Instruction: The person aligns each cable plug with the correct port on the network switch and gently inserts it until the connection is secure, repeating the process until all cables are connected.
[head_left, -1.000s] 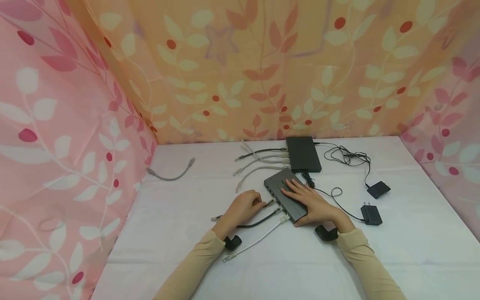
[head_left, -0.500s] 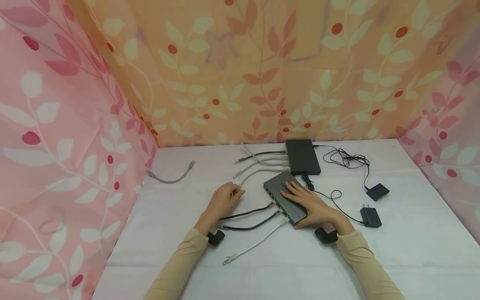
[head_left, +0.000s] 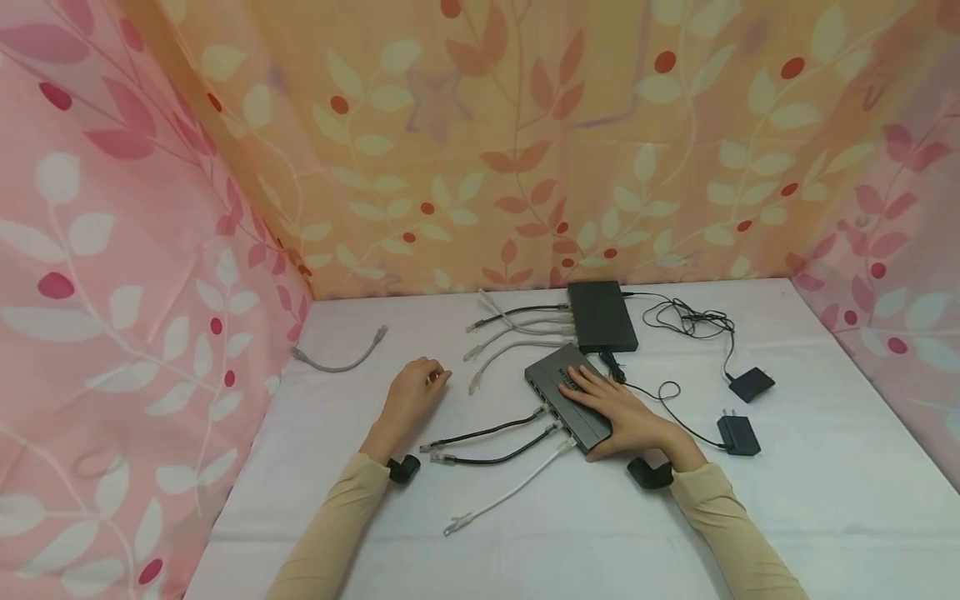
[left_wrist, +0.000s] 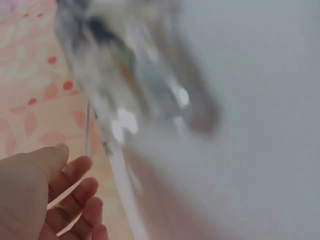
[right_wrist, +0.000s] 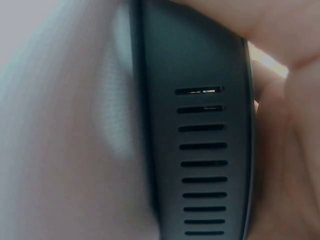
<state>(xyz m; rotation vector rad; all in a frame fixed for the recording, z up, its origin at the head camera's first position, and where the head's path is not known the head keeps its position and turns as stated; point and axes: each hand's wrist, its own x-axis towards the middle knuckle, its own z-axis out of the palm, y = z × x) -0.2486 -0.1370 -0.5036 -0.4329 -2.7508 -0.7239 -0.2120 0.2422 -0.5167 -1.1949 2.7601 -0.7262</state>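
Observation:
In the head view my right hand (head_left: 615, 412) lies spread over the grey network switch (head_left: 551, 365), fingers straight on its top and thumb at its near end. The right wrist view shows the switch's slotted side (right_wrist: 202, 150) close up, beside the hand. Two black network cables (head_left: 487, 432) and a white network cable (head_left: 513, 490) run from the switch's ports toward the left. My left hand (head_left: 412, 392) is left of these cables, its fingers loosely curled around nothing. A blurred clear plug (left_wrist: 135, 70) fills the upper part of the left wrist view.
Behind the grey switch sits a black network switch (head_left: 602, 317) with several cables plugged in on its left. A loose grey network cable (head_left: 341, 367) lies at the back left. Two power adapters (head_left: 738, 435) with thin black cords lie at the right. Patterned curtains (head_left: 450, 167) surround the table.
My left hand has released the black cable at the switch's port and moved away to the left. The right hand has stayed on the grey switch.

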